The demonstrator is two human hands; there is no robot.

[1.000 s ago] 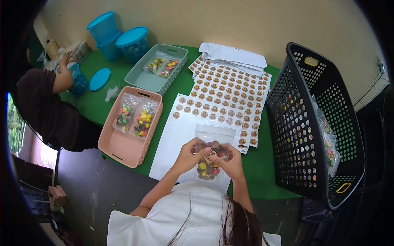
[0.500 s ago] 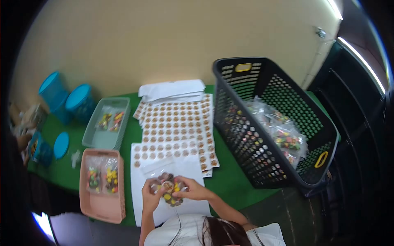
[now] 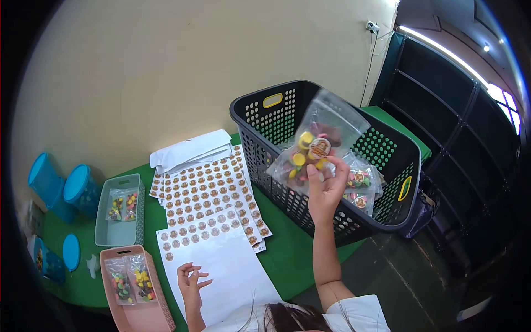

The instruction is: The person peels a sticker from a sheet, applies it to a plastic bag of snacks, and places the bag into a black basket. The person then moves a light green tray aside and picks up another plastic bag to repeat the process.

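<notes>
My right hand (image 3: 327, 191) pinches a clear zip bag (image 3: 318, 146) of colourful sweets with a round sticker on its front. Bag and hand are raised over the near side of a black perforated basket (image 3: 276, 91). Inside the basket lie more filled clear bags (image 3: 359, 180). My left hand (image 3: 192, 279) hovers over the lower part of a white sticker sheet (image 3: 227, 265), its fingers apart and holding nothing. Further up lie several sheets of round brown stickers (image 3: 204, 188).
At the left stand a pink tray (image 3: 142, 318) and a pale green tray (image 3: 117, 235), each with filled bags. Beyond them are blue tubs (image 3: 80, 191) and a blue lid (image 3: 71, 252). Folded white paper (image 3: 191, 152) rests near the wall.
The filled bag has moved from above the sheet up and right to the basket in my right hand. My left hand has let go of it. The view has turned right.
</notes>
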